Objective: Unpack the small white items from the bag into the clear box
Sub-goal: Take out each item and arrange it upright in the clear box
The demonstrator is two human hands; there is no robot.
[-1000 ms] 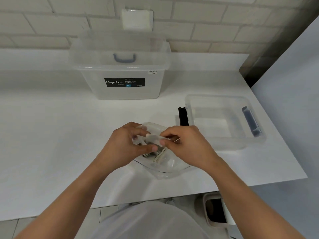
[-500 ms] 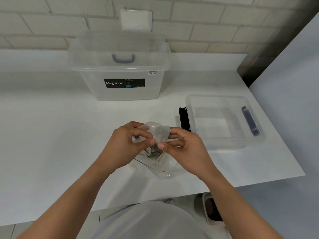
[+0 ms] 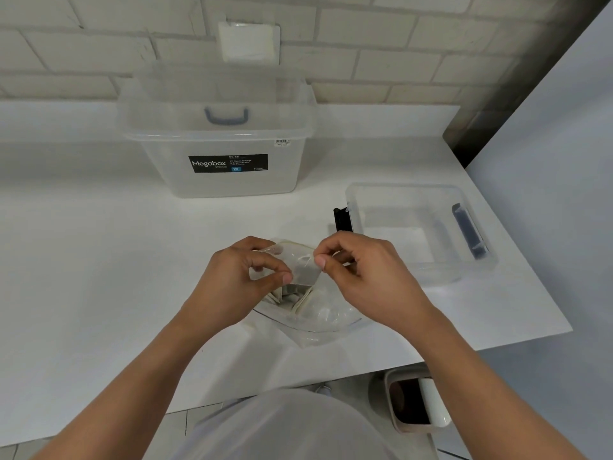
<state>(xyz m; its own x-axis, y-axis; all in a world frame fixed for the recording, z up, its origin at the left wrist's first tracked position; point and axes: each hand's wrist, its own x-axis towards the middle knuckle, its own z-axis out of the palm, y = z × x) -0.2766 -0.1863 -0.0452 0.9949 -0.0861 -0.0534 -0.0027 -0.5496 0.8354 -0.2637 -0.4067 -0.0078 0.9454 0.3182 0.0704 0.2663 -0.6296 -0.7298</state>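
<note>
At frame center my left hand [image 3: 238, 280] and right hand [image 3: 365, 277] cover the mouth of the bag [image 3: 318, 317]; I can't count the small white items [image 3: 292, 295] through its plastic. Upper center, the label [image 3: 228, 163] has unreadable fine print. Lower right, the table [image 3: 99, 260] hides part of a bin [image 3: 411, 403].

Only one view is given: a wide-angle camera worn on the head, pointed forward and down. The left hand [image 3: 237, 277] and right hand [image 3: 365, 277] are caught close up at centre, the white table [image 3: 99, 260] is spread beneath, and the brick wall [image 3: 398, 61] is seen up top.
</note>
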